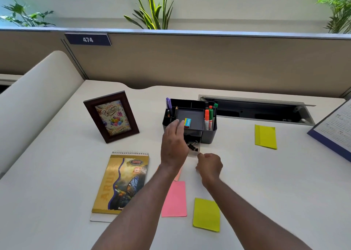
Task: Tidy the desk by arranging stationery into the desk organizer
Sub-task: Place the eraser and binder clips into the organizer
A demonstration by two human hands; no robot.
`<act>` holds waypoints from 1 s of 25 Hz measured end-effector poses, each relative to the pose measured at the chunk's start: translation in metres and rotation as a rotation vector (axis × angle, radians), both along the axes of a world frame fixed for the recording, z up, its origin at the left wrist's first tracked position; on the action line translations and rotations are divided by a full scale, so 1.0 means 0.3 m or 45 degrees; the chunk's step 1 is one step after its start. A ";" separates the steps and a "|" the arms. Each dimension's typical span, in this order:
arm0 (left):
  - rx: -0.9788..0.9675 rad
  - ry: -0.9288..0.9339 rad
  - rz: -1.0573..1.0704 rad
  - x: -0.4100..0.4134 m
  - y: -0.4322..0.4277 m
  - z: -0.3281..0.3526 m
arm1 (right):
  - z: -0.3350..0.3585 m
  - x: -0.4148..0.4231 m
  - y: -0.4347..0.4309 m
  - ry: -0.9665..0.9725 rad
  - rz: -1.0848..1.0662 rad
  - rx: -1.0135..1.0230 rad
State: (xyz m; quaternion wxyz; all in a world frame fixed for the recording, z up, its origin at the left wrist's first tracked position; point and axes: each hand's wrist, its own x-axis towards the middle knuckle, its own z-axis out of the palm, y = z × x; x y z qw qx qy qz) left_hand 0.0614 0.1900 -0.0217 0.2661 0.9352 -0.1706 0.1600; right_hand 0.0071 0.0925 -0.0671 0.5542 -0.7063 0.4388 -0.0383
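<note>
Dark grey organizer [209,135]; pink note [174,199]; gold notepad [106,185] (butterfly print).

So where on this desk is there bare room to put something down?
Widest bare patch: front right, between the near yellow note, the far yellow note and the folder. Another lies left of the notebook, below the frame. Crowded in front of the organizer: left hand, right hand, open drawer, pink note.

A: Where's the dark grey plastic desk organizer [208,135] sitting?
B: On the white surface [237,173], drawer [198,145] hanging open with black binder clips [192,146]; orange and green markers [209,117] are standing inside, a yellow eraser box [187,123] lying in its tray [195,114].
</note>
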 end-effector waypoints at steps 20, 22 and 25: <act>0.066 0.082 -0.036 0.084 0.012 -0.035 | 0.027 0.187 -0.017 -0.219 -0.485 0.785; 0.056 0.087 -0.024 0.083 0.011 -0.037 | 0.024 0.193 -0.022 -0.232 -0.483 0.806; 0.068 0.074 -0.024 0.083 0.010 -0.036 | 0.031 0.189 -0.029 -0.240 -0.471 0.849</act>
